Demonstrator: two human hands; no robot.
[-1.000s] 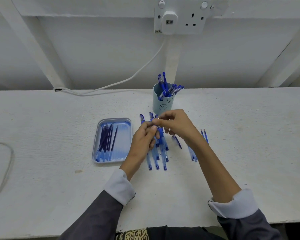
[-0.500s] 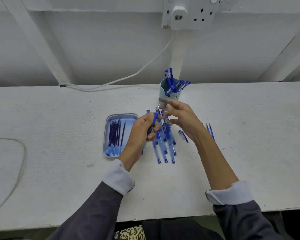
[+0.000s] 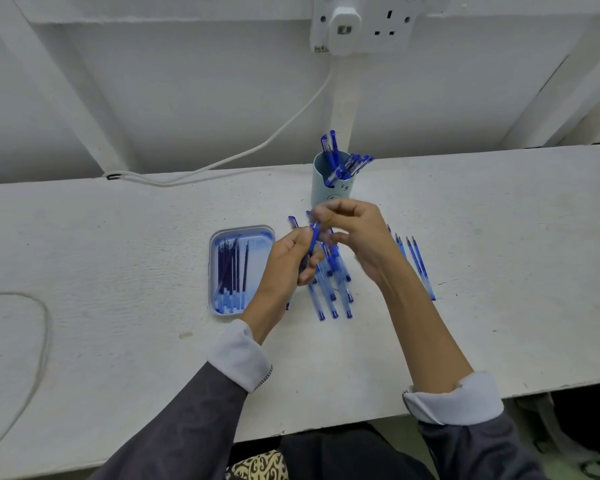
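Observation:
Above the white table, my left hand grips a blue pen that points up and away from me. My right hand is just right of it, and its curled fingertips pinch the pen's top end; this spot is blurred. Below both hands, several clear blue pen barrels lie side by side on the table. A few more pens lie to the right of my right wrist.
A light blue tray left of my hands holds several dark blue refills. A pale cup full of blue pens stands just behind my hands. On the wall are a socket with a plug and a white cable.
My hands drew slightly apart half a second ago, then my right fingertips came back onto the top of the pen in my left hand. The view has tilted.

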